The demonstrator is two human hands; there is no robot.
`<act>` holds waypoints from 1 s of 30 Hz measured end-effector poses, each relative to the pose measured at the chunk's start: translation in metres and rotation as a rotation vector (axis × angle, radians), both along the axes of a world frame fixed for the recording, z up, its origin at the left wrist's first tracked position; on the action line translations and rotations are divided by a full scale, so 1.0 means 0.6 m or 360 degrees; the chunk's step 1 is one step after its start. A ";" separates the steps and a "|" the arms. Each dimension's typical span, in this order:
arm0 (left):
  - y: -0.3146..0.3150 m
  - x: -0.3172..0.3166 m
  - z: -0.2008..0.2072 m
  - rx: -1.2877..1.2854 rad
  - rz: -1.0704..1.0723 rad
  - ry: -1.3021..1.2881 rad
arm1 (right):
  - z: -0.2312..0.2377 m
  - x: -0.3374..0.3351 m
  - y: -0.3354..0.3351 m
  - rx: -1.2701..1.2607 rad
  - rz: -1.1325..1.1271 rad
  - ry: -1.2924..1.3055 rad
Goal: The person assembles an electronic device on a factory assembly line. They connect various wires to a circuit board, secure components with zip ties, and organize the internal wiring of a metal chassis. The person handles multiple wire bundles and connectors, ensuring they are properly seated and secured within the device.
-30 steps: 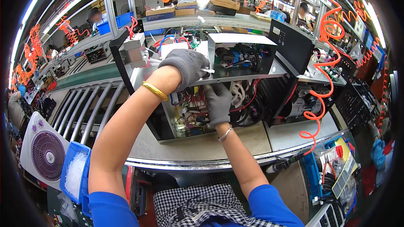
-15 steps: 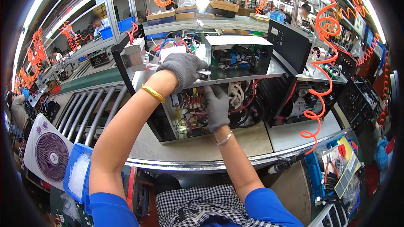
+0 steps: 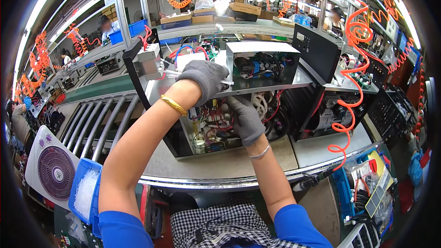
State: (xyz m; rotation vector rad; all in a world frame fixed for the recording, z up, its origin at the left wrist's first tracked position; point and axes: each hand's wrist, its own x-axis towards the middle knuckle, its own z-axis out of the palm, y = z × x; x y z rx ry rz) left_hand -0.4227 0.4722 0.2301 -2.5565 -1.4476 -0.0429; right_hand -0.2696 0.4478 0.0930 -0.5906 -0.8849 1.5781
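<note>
An open-sided black metal equipment chassis stands on the bench, packed with wires and circuit parts. My left hand, in a grey glove, is closed at the edge of its middle metal shelf. A small whitish end shows by those fingertips; what it belongs to is hidden. Below the shelf, my right hand, also grey-gloved, reaches in among the wires. Its fingers are bent together, and whatever they grip I cannot make out. A white-topped metal box with black cables inside sits on the shelf, right of my left hand.
A second black chassis stands close on the right. An orange coiled hose hangs before it, down to a power driver at the bench edge. Metal rollers, a fan and a blue bin lie left. Other people work farther off.
My right hand has moved slightly right and its fingers, which pointed up under the shelf, now bend leftward. My left hand has shifted a little to the right, staying at the shelf edge.
</note>
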 end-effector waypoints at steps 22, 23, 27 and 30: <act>0.003 -0.007 -0.008 -0.0131 -0.0046 -0.0346 | 0.019 0.027 -0.010 0.0249 -0.0389 -0.0505; 0.000 -0.008 -0.009 -0.0125 -0.0067 -0.0405 | 0.016 0.026 -0.008 0.0306 -0.0434 -0.0491; 0.002 0.019 0.005 -0.0077 0.0114 -0.0094 | 0.003 0.003 0.008 0.0338 -0.0518 -0.0393; 0.016 0.040 -0.004 0.0007 0.0193 0.0016 | -0.009 0.002 0.018 0.0374 -0.0518 -0.0219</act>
